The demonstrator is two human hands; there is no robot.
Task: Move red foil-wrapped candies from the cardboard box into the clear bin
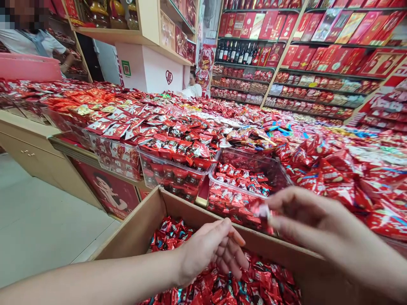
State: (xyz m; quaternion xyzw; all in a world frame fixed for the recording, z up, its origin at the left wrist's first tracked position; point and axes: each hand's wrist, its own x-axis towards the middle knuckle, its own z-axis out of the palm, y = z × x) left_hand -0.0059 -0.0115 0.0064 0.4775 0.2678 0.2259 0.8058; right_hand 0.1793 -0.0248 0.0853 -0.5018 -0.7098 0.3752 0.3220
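Below me stands an open cardboard box (127, 235) with many small red wrapped candies (254, 275) inside. My left hand (216, 250) hovers over those candies, fingers loosely curved and apart, with nothing visible in it. Farther right, my right hand (302, 220) pinches a small red-and-white wrapped candy (262, 210), blurred by motion. It is near the front of a clear plastic bin (219, 181), partly filled with similar red candies (241, 176). The hand hides part of that bin's right front corner.
Left of that bin, another clear bin (171, 178) is heaped with red packets. Large red packets (333, 178) pile up at the right. Shelves (263, 40) of boxes and bottles line the back. A person (47, 44) stands behind a pink tub (28, 67) at far left.
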